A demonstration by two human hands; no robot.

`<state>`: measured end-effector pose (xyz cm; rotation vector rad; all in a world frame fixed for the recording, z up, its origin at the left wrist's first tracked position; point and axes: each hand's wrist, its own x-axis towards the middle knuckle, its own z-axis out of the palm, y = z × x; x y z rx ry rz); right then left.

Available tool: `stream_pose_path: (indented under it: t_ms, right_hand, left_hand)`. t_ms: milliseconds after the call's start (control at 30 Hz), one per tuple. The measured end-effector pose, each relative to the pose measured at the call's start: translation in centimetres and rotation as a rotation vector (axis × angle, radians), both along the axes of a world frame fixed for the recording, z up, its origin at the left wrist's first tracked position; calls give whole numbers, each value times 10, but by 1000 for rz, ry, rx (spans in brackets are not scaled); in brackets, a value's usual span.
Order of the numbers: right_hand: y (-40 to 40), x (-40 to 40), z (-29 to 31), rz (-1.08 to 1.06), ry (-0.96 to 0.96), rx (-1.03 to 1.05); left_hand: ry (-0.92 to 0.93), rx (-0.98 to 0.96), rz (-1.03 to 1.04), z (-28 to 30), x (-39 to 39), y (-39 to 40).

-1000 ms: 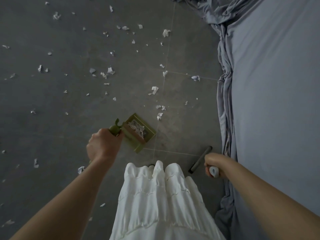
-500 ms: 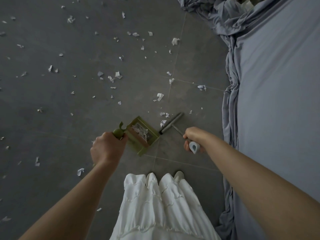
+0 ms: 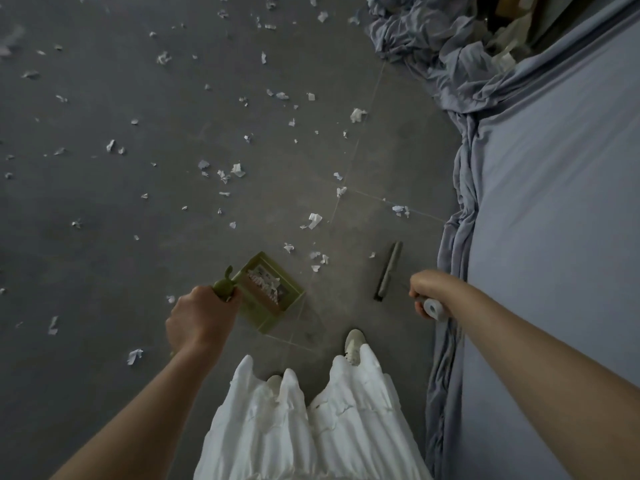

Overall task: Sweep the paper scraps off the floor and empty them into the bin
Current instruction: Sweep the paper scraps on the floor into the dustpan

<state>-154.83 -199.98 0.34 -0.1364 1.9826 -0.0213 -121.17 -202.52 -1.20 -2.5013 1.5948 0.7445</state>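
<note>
My left hand [image 3: 199, 318] grips the green handle of a small green dustpan [image 3: 273, 296] that rests on the grey floor and holds a pile of white paper scraps [image 3: 265, 284]. My right hand [image 3: 427, 292] grips the pale handle of a small brush [image 3: 388, 270], whose dark head lies on the floor to the right of the dustpan. A few scraps [image 3: 317, 259] lie between the dustpan's mouth and the brush head. Many more scraps [image 3: 228, 173] are scattered across the floor farther out. No bin is in view.
A bed with a blue-grey sheet [image 3: 554, 237] fills the right side, its bunched edge [image 3: 457, 237] hanging to the floor beside my right hand. Crumpled sheet [image 3: 436, 39] lies at the top right. My white skirt [image 3: 311, 424] and pale shoes [image 3: 354, 342] are below the dustpan.
My right hand swung the brush forward up to the dustpan's mouth, then drew it back right toward the bed. The dustpan stayed in place in my left hand.
</note>
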Motion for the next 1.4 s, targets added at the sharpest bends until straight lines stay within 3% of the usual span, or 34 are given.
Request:
stream_pose_path:
  t_ms: [300,433,700,1033,1233,1400]
  right_hand:
    - [-20,-80,-48,241,100,58]
    - [-40,-76,-48,317,15,-5]
    - [-62,-114,-22,221,-62,-94]
    - [-88,-168,-53,546,173,-125]
    - [-105,-166,-77,726,332,105]
    - [-116,-149,-72,788,301,73]
  left_hand:
    - [-55,-17,178,-2,-58,6]
    - [-60,6,264,-5,-83,5]
    - [-58,11,318,-1,-111,-4]
    - [-67,6,338,-5,-121,-14]
    - [-88,-12,323,-9,-116,-26]
    - [-92,-19,323,-11,-109,-34]
